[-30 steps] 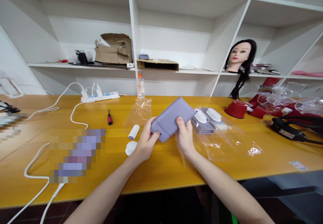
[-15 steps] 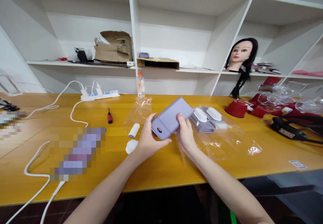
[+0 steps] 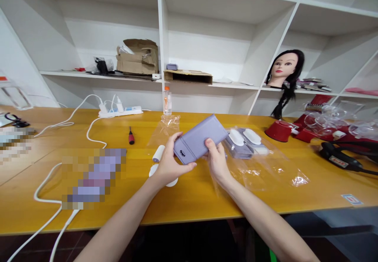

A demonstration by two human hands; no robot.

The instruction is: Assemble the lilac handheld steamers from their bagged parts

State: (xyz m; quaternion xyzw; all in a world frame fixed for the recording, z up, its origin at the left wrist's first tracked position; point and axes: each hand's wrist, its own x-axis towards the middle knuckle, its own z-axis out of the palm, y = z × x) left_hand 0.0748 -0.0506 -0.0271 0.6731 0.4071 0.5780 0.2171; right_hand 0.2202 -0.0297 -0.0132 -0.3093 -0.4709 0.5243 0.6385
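Observation:
A lavender rectangular plastic case (image 3: 201,138) is held tilted above the table between both my hands. Near one end of its face is a small dark oval opening. My left hand (image 3: 168,165) grips the lower left end, thumb along the near edge. On the right, my right hand (image 3: 217,161) holds the near side with its thumb on the face; its other fingers are hidden underneath. Behind my left hand lie a white cylinder (image 3: 158,153) and a white round piece (image 3: 153,170), partly covered. Two similar lavender units with white oval tops (image 3: 237,138) lie in clear plastic bags to the right.
A red-handled screwdriver (image 3: 131,136) and a white power strip (image 3: 121,112) lie left of centre. White cables (image 3: 38,191) cross the left side, near a blurred patch. Red devices (image 3: 277,129) and a black corded tool (image 3: 336,155) occupy the right. Shelves rise behind.
The view has shifted slightly. The case has turned a little in my hands, which keep hold of it. More of a white piece shows below my left wrist.

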